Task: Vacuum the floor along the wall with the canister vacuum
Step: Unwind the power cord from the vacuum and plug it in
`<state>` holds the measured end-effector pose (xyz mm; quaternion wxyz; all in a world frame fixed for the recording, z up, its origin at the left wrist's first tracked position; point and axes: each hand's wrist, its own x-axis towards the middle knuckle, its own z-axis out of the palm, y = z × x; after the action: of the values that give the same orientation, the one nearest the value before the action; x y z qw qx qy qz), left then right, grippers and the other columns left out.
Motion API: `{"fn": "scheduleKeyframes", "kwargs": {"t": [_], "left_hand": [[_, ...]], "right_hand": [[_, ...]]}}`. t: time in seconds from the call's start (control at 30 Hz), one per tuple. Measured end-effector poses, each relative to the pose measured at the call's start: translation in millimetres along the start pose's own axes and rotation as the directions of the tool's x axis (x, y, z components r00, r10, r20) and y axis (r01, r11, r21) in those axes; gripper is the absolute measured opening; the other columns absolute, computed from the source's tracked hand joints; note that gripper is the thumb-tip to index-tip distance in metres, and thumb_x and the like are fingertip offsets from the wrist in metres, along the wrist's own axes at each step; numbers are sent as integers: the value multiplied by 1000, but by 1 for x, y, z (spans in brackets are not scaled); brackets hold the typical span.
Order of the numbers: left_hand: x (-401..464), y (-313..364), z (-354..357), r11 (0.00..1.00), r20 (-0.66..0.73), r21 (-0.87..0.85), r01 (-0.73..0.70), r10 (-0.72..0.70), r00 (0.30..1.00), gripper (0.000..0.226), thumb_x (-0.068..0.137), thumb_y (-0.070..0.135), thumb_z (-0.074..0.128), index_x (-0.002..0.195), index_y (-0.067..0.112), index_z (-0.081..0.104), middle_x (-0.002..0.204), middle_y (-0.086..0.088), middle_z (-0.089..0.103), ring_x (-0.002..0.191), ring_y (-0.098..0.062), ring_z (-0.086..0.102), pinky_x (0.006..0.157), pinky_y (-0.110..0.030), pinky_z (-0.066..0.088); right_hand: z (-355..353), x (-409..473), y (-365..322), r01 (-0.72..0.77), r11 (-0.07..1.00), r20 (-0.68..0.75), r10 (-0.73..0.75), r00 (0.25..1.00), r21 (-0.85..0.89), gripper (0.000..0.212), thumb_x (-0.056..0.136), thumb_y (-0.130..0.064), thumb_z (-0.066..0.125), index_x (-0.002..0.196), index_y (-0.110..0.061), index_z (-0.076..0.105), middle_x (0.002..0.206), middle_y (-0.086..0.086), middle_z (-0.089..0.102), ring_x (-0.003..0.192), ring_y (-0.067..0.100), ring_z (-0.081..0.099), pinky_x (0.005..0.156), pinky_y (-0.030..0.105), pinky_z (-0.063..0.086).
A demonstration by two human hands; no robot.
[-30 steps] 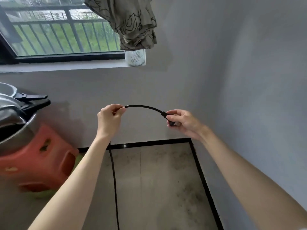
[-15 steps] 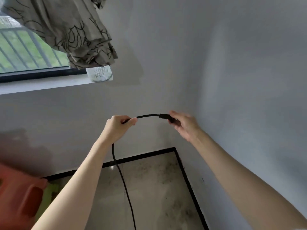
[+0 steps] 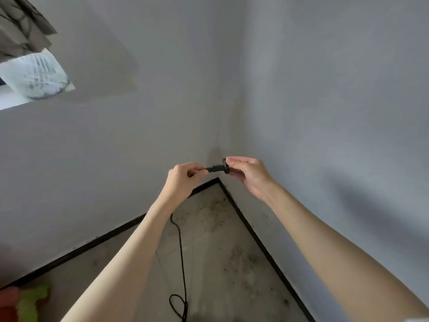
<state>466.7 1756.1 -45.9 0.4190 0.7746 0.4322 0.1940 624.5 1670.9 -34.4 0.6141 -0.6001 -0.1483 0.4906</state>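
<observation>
Black plug pinched by both hands | white cup on sill

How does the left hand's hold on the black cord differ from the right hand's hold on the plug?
The left hand pinches the thin cord just behind the plug; the right hand grips the thicker plug end itself. From the left hand the cord hangs down to a loop on the floor; nothing hangs from the right hand. The left hand sits slightly lower than the right. Both are raised in front of the wall corner.
</observation>
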Motion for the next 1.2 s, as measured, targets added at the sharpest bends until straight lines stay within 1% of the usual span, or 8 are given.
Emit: {"fn": "scheduleKeyframes", "kwargs": {"t": [0.13,0.27,0.5,0.6,0.73,0.9,1.0,1.2], "left_hand": [[12,-30,37,995,170,89,-37,22,985,13,91,19,61,98,19,71,75,8,65,63,-3,50,55,-10,35],[5,-67,82,996,286,51,-78,60,956,18,91,25,63,106,19,71,92,5,69,82,-9,58,64,-12,36],[-14,-168,188,992,287,102,-73,41,957,12,91,27,63,97,18,67,76,12,57,69,1,50,59,-3,35],[-12,-210,249,993,269,101,-53,24,963,17,94,25,58,105,13,62,89,4,59,82,-11,53,62,-14,35],[-4,-263,325,985,261,127,-116,80,962,26,95,20,56,118,9,63,107,-8,65,97,-21,58,72,-16,33],[22,-318,405,974,216,103,-203,178,960,33,96,24,54,125,10,61,114,-12,64,104,-26,58,77,-23,37],[36,-336,447,980,145,22,-195,190,971,30,95,25,56,119,9,65,113,-8,67,104,-22,59,78,-17,36],[59,-336,500,972,36,-25,-235,236,971,31,96,26,55,120,8,64,109,-10,65,92,-14,55,72,-16,35]], "right_hand": [[-24,8,44,-32,998,-87,37,995,60,29,91,6,57,119,15,59,100,14,65,82,14,62,98,29,49],[-59,18,102,-71,997,-127,75,989,33,25,90,5,61,114,13,63,89,9,68,82,14,64,94,29,52],[-129,42,230,-56,895,-124,1,992,-442,10,92,-17,66,95,-25,70,109,3,71,103,16,66,102,32,48],[-174,61,282,-11,665,-130,-130,983,-746,29,98,-23,57,125,-15,64,128,4,65,107,10,60,93,14,42],[-233,82,339,56,140,20,-245,969,-989,42,103,-24,44,143,-13,46,149,7,45,139,23,38,115,30,23],[-289,115,380,-26,-696,325,-367,872,-717,54,100,-31,50,150,-15,36,157,15,30,147,34,22,116,57,0],[-321,134,396,-235,-849,246,-383,890,-473,62,105,-43,23,156,-18,-1,164,13,-5,150,32,-7,108,57,-17],[-348,149,408,-367,-905,352,-422,836,-215,66,103,-51,21,156,-18,1,163,11,-6,150,31,-3,113,52,-9]]}}
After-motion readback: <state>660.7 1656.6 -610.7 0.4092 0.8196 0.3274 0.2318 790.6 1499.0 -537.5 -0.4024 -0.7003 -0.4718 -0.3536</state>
